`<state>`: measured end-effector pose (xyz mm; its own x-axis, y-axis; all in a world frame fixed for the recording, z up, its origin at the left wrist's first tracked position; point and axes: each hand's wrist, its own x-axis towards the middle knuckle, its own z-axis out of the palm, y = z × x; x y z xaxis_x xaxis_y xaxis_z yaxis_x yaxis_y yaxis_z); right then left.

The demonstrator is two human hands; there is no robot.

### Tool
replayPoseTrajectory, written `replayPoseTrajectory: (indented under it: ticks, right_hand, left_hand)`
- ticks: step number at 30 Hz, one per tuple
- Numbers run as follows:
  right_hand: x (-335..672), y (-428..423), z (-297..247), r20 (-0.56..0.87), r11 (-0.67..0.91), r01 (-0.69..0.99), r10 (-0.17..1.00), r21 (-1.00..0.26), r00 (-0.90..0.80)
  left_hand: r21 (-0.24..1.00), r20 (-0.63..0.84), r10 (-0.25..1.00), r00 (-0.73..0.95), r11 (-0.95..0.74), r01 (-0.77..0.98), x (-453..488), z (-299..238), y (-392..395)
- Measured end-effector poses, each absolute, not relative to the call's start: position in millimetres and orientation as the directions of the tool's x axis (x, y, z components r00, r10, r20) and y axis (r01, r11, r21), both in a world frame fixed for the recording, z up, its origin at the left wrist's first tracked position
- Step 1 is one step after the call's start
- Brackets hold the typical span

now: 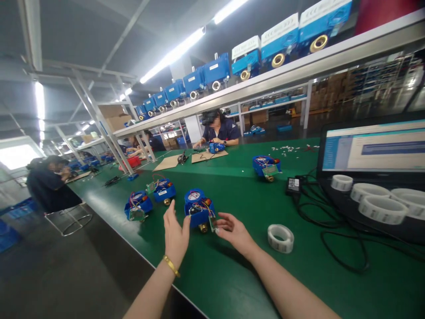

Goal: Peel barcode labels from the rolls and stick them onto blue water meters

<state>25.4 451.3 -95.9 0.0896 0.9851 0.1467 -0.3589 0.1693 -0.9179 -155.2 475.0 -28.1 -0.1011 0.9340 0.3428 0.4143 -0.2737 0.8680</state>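
An opened blue water meter (196,215) stands on the green bench between my hands, its round dial, loose wires and brass fitting showing. To its left is my left hand (175,230), open with the fingers stretched out and the thumb near the housing. My right hand (234,232) is at the right side, its fingers curved but apart, close to a small circuit board (212,223) hanging from the meter. Whether those fingertips touch the board I cannot tell. Farther left sit two similar opened meters, one in front (137,206) and one behind (164,191).
A roll of labels (280,238) lies right of my right hand. Beyond it are black cables (310,208), a laptop (375,153) and more label rolls (381,209). Another opened meter (265,166) stands farther back. A shelf (265,82) with blue meters crosses above; a co-worker (219,130) sits opposite.
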Motion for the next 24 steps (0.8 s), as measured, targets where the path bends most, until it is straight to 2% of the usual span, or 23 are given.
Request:
replayPoseTrajectory:
  ticks: [1,2,3,4,5,7,10,16,24]
  right_hand:
    - [26.0,450.2,-94.3,0.146,0.161,-0.375,0.987,-0.913,0.07]
    - [26.7,449.0,-92.9,0.142,0.149,-0.392,0.989,-0.908,0.049]
    - [27.4,447.9,-91.7,0.134,0.134,-0.41,0.991,-0.902,0.028]
    - [28.2,446.9,-90.7,0.121,0.114,-0.428,0.993,-0.896,0.01]
    - [29.0,446.1,-89.9,0.104,0.091,-0.449,0.995,-0.889,-0.004]
    - [30.6,445.1,-88.8,0.062,0.041,-0.497,0.998,-0.867,-0.026]
    - [33.3,445.2,-86.9,0.014,-0.026,-0.582,0.998,-0.813,-0.064]
    - [38.6,445.7,-83.4,-0.008,-0.113,-0.67,0.987,-0.734,-0.158]
    - [40.7,451.2,-87.3,-0.06,-0.183,-0.707,0.979,-0.683,-0.196]
  left_hand:
    - [0.701,0.528,0.848,0.029,-0.455,0.548,-154.9,-27.3,474.6]
    - [0.475,0.648,0.731,0.214,-0.608,0.636,-153.9,-26.0,475.5]
    - [0.248,0.683,0.612,0.399,-0.708,0.662,-152.2,-24.1,477.8]
    - [0.085,0.659,0.528,0.535,-0.759,0.645,-149.9,-21.5,481.2]
    - [0.019,0.625,0.492,0.606,-0.786,0.618,-147.1,-18.3,485.3]
    - [0.048,0.587,0.499,0.637,-0.807,0.589,-140.8,-10.2,494.4]
    - [0.184,0.564,0.561,0.607,-0.801,0.57,-131.2,1.6,505.9]
    - [0.354,0.517,0.699,0.495,-0.701,0.62,-116.6,4.1,515.8]
    - [0.441,0.441,0.78,0.443,-0.619,0.65,-109.3,-0.2,514.6]
